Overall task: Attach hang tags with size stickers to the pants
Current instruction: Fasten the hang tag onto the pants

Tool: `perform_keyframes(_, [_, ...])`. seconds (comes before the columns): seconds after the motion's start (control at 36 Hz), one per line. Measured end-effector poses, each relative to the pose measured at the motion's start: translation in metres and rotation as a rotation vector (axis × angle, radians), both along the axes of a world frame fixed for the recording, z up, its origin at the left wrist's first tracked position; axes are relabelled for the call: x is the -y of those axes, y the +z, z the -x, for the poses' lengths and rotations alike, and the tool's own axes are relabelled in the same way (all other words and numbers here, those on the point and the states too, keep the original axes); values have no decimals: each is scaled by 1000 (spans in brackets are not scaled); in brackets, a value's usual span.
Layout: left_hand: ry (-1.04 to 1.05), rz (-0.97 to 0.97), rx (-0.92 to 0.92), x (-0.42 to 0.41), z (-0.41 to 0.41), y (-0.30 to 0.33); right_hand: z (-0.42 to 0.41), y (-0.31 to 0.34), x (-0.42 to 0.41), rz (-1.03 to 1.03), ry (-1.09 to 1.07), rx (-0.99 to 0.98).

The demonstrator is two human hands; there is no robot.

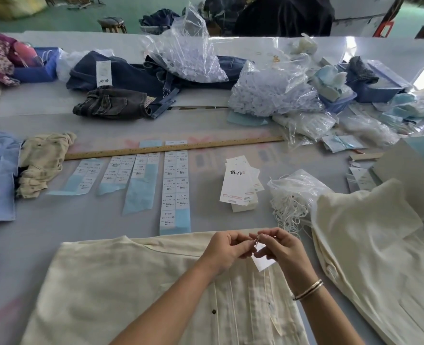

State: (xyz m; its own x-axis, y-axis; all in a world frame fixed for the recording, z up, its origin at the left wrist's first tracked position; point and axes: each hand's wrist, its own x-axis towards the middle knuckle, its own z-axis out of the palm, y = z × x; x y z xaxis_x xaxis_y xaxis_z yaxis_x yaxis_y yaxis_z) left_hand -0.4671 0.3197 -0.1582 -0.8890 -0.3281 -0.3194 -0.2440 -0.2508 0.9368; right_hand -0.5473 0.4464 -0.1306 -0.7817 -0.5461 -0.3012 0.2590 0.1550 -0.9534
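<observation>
head view: your left hand (pixel 224 249) and right hand (pixel 279 247) meet over the top edge of the cream pants (pixel 161 290) lying flat in front of you. both hands have curled fingers pinching something fine between them, most likely the string; it is too thin to make out clearly. the white tag (pixel 263 261) hangs under your right fingers, tilted, over the waistband.

this looks like the tying or threading step: the tag is at the pants but whether it is fastened yet cannot be told.

beyond your hands, the sticker sheets (pixel 174 185) lie in strips on the table (pixel 106 220), under a wooden ruler (pixel 173 147). the tag stack (pixel 240 183) sits to the right of them, and the bag of strings (pixel 293 192) is just beside that. a second cream garment (pixel 380 257) lies at your right.

next you probably need to close the loop through the waistband and pull it snug without tearing the tag hole. i cannot see whether this tag already carries its size sticker, so check that before letting go.
</observation>
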Motion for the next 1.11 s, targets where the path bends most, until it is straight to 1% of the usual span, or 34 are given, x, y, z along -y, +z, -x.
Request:
perform_keyframes(0.08, [18, -20, 2, 0, -1, 1, 1, 0, 0, -24, 9, -24])
perform_keyframes(0.17, [20, 15, 8, 0, -1, 1, 0, -1, 1, -30, 12, -34])
perform_keyframes(0.31, [13, 44, 6, 1, 0, 1, -1, -6, 1, -27, -17, -17])
perform_keyframes(0.47, [34, 21, 1, -2, 0, 3, -4, -10, 2, 0, -46, 2])
perform_keyframes(0.53, [56, 4, -9, -3, 2, 2, -6, -13, 4, 31, -86, 60])
perform_keyframes(0.58, [81, -23, -16, -5, 3, 0, -10, -18, 5, 91, -131, 160])
perform_keyframes(0.64, [98, -91, -13, -8, 2, -2, -13, -21, 7, 130, -164, 233])
perform_keyframes(0.72, [134, -129, 23, -10, 2, -4, -15, -21, 7, 107, -154, 265])
perform_keyframes(0.78, [119, -65, 78, -8, 1, -5, -16, -22, 6, 48, -163, 236])
perform_keyframes(0.83, [41, 63, 120, 0, -4, -8, -16, -25, 4, 14, -236, 210])
perform_keyframes(0.86, [10, 170, 143, 8, -10, -10, -16, -26, 3, 4, -284, 197])
perform_keyframes(0.89, [15, 321, 169, 19, -20, -13, -17, -27, 1, -5, -326, 180])
perform_keyframes(0.92, [67, 501, 196, 32, -34, -18, -17, -27, -1, -15, -352, 158])
perform_keyframes(0.97, [254, 833, 303, 64, -72, -28, -21, -26, -4, -34, -358, 106])
perform_keyframes(1.0, [358, 945, 413, 81, -95, -33, -23, -26, -5, -44, -349, 80])
perform_keyframes(1.03, [466, 1003, 540, 97, -121, -38, -27, -25, -5, -55, -330, 56])
perform_keyframes(1.06, [569, 1008, 664, 113, -148, -43, -30, -24, -4, -62, -305, 36])
perform_keyframes(1.08, [648, 962, 789, 128, -177, -49, -35, -24, -2, -70, -274, 18])
perform_keyframes(1.11, [684, 886, 909, 142, -205, -51, -41, -23, 1, -77, -239, -1])
